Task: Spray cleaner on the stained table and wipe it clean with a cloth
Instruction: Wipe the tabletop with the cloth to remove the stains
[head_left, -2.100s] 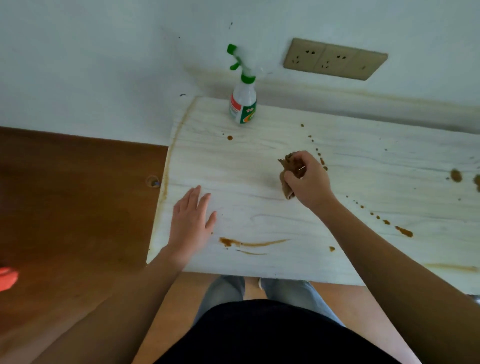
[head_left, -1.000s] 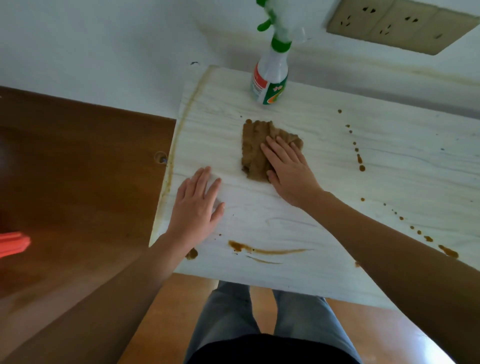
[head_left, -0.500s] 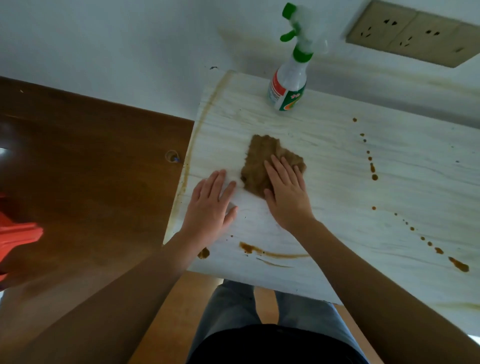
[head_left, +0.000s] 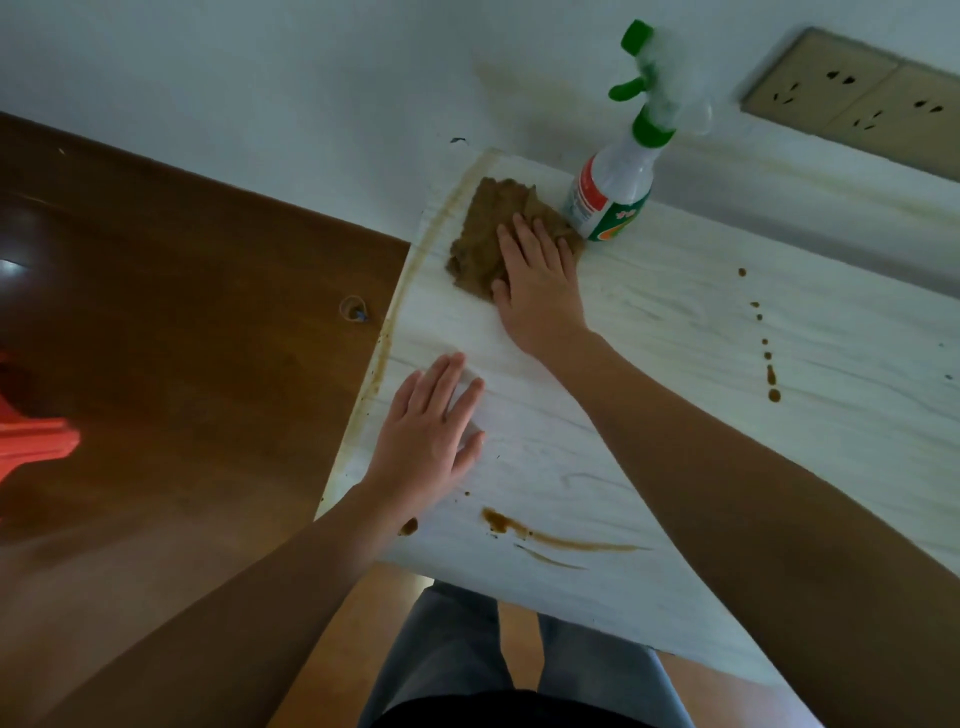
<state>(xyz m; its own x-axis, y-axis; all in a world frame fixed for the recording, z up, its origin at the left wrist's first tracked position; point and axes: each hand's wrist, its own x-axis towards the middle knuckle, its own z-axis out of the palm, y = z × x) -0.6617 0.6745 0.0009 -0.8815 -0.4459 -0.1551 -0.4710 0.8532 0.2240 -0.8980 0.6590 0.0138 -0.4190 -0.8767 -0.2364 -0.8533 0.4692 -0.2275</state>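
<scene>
The pale wood-grain table (head_left: 675, 332) carries brown stains: a long smear (head_left: 550, 538) near its front edge and a trail of drops (head_left: 769, 358) on the right. A brown cloth (head_left: 488, 228) lies spread at the far left corner. My right hand (head_left: 540, 280) presses flat on the cloth with fingers extended. My left hand (head_left: 431, 431) rests flat on the table near its left edge, holding nothing. A white spray bottle (head_left: 613, 192) with a green trigger stands upright against the wall, touching the cloth's right side.
A white wall runs behind the table, with a beige socket panel (head_left: 862, 104) at the upper right. A dark brown wooden surface (head_left: 182, 322) adjoins the table's left edge. Something red (head_left: 31, 441) shows at the far left. My legs are below the front edge.
My right hand has pushed the spread cloth away from me to the far left corner, up against the spray bottle. My left hand stays flat in much the same spot.
</scene>
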